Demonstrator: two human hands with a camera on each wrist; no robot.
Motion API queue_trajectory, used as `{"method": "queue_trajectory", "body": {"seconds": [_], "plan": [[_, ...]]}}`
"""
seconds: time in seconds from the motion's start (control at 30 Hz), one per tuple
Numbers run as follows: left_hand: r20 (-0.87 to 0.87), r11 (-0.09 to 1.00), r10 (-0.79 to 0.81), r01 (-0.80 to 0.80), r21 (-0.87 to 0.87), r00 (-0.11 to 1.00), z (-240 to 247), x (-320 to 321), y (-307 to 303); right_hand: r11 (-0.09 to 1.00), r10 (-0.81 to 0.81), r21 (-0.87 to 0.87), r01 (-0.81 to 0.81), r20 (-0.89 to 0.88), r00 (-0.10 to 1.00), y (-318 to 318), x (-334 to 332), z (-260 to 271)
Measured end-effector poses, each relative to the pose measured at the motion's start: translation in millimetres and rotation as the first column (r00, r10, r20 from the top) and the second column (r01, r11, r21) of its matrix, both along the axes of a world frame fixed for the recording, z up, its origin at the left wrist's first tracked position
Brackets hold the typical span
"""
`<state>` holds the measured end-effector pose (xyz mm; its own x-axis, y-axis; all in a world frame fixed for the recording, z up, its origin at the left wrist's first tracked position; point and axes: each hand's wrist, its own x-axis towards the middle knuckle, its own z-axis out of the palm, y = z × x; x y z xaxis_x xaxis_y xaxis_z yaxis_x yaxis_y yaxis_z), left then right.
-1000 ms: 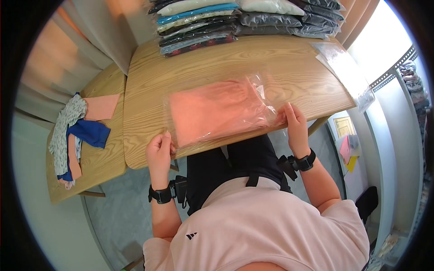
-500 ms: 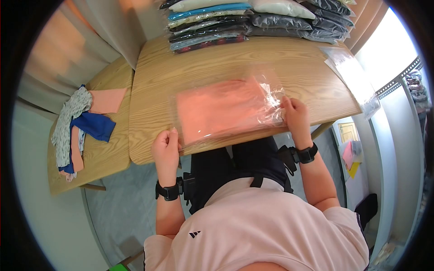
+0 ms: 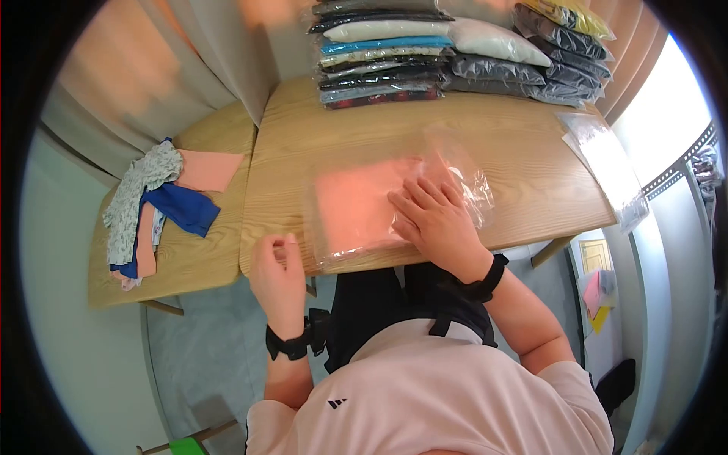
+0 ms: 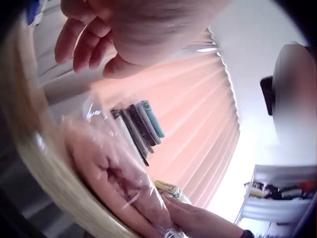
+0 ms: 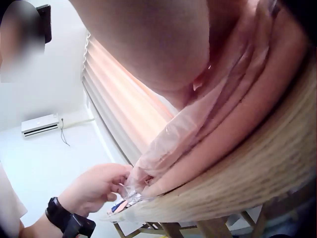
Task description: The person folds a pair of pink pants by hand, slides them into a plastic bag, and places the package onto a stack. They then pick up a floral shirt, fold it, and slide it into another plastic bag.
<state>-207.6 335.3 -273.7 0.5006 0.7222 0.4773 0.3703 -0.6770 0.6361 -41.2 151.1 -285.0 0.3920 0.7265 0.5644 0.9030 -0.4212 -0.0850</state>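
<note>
- Right hand (image 3: 440, 227): fingers spread, flat on bagged coral garment (image 3: 353, 199).
- Left hand (image 3: 278, 277): loosely curled, empty, just beside it.
- Beyond both: bagged stacks (image 3: 385, 64) (quite a wall); loose clothes (image 3: 182, 206) leftward.

shows wood grain across the worktop (image 3: 288, 152), rounded at the near left corner. carries, close to the near edge, a clear bag (image 3: 478, 189) with folded peach cloth (image 3: 356, 197) inside. holds along the far side a tall stack of bagged garments (image 3: 383, 57), then more bagged bundles (image 3: 572, 64) just to the right. bears flat clear packaging (image 3: 607, 159) at the right end. beside it, on a side worktop (image 3: 201, 258), supports a loose patterned garment (image 3: 140, 189), blue cloth (image 3: 186, 208) and a flat peach piece (image 3: 211, 171), partly overlapping.
</note>
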Motion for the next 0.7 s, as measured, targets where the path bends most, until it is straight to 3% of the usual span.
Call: {"method": "queue_trajectory", "body": {"seconds": [0.1,0.17,0.2,0.23,0.27,0.3,0.37,0.53,0.7], "plan": [[-0.154,0.856,-0.452,0.476,0.201,0.878,38.9,18.7,-16.4,1.000,0.026,-0.017,-0.026,0.012,1.000,2.4,3.4,-3.3],[-0.318,0.584,-0.694,0.764,0.276,0.645,37.3,50.5,-11.7,0.997,0.058,-0.042,-0.058,-0.015,0.998,5.1,6.5,0.6],[-0.310,0.593,-0.688,0.754,0.282,0.656,25.5,64.2,-7.6,0.995,0.075,-0.058,-0.077,-0.044,0.996,6.8,8.3,3.0],[-0.431,0.561,-0.655,0.782,0.271,0.620,8.2,78.4,-2.4,0.994,0.085,-0.060,-0.087,-0.033,0.996,6.6,11.2,4.1],[-0.546,0.531,-0.610,0.808,0.256,0.574,-0.4,85.9,1.4,0.987,0.082,-0.139,-0.076,0.042,0.996,5.2,16.6,4.3],[-0.542,0.538,-0.603,0.800,0.267,0.586,-0.2,85.6,2.7,0.975,0.083,-0.215,-0.057,0.115,0.990,4.5,22.5,4.2],[-0.693,0.514,-0.551,0.843,0.159,0.466,-3.5,83.2,5.1,0.971,0.111,-0.223,-0.091,0.078,0.991,2.0,31.1,-1.2],[-0.714,0.518,-0.533,0.842,0.149,0.454,-13.4,85.1,3.9,0.947,0.103,-0.309,-0.090,0.026,0.994,-1.1,33.4,-11.5],[-0.743,0.538,-0.540,0.841,0.056,0.396,-8.4,87.6,3.6,0.960,0.116,-0.260,-0.107,0.020,0.993,0.2,37.0,-18.4]]}}
